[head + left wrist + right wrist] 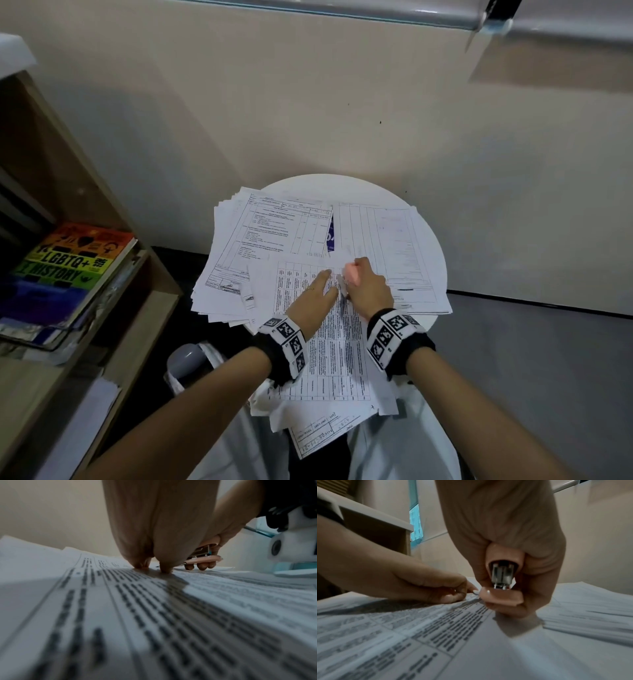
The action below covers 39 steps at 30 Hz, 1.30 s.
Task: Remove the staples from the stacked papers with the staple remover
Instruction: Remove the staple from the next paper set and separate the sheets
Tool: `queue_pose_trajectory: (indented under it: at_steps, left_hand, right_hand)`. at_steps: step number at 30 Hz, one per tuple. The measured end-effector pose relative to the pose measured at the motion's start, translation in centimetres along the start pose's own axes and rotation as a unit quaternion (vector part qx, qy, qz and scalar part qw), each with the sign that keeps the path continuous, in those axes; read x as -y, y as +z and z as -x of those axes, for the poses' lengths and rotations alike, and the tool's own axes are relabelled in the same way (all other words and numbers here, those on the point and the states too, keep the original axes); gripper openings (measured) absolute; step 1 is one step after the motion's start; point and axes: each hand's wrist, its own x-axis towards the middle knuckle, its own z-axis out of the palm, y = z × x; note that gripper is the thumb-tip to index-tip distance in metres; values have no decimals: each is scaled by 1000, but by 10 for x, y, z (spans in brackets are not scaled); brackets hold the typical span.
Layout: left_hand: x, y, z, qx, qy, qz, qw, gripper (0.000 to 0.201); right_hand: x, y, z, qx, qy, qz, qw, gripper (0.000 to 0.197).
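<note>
A printed sheet with a table grid [329,359] tops the loose paper stack on the small round white table [342,185] and overhangs its near edge. My left hand [322,284] presses this sheet [154,615] flat with straight fingertips [164,568]. Just to its right, my right hand [368,287] grips a pink staple remover [352,274], nose down at the paper beside the left fingertips. The right wrist view shows the remover's metal mouth [502,574] between pink halves, my right hand [505,604] curled round it. The staple itself is hidden.
More printed sheets fan out at the back left [260,233] and right [387,240] of the table. A wooden bookshelf [102,171] with a rainbow-coloured book [68,267] stands close on the left. A grey rounded object [186,359] sits below the table's left edge. A wall is right behind.
</note>
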Motion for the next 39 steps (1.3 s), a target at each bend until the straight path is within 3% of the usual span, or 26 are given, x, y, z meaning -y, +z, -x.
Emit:
queue_pose_trajectory:
  at_steps: [2,5,8,11,18,26,34,39]
  left_hand:
    - [-2,-1,0,8,-18,46,999,54]
    - [-1,0,4,27,10,-83,996,57]
    - [2,1,4,25,34,-122,992,55]
    - [1,0,5,19,48,-136,989,62]
    - [-3,-6,6,44,50,-148,987,60]
    - [-4,-8,8,26,59,-142,988,55]
    - [0,-8,7,41,63,-160,984,59]
    - [-1,-8,6,53,50,-141,987,60]
  right_hand:
    - [0,2,0,-7,-1,12,1000,38]
    - [-1,7,0,-24,-27,45,998,40]
    - [0,10,-3,-40,-45,68,996,43]
    - [6,7,-7,-28,-8,48,998,41]
    - [1,8,-9,-43,-71,70,994,44]
    - [9,10,-17,-39,-52,95,993,39]
    - [2,5,-21,-48,-127,135,981,38]
    - [13,-2,-34,-27,-82,69,994,38]
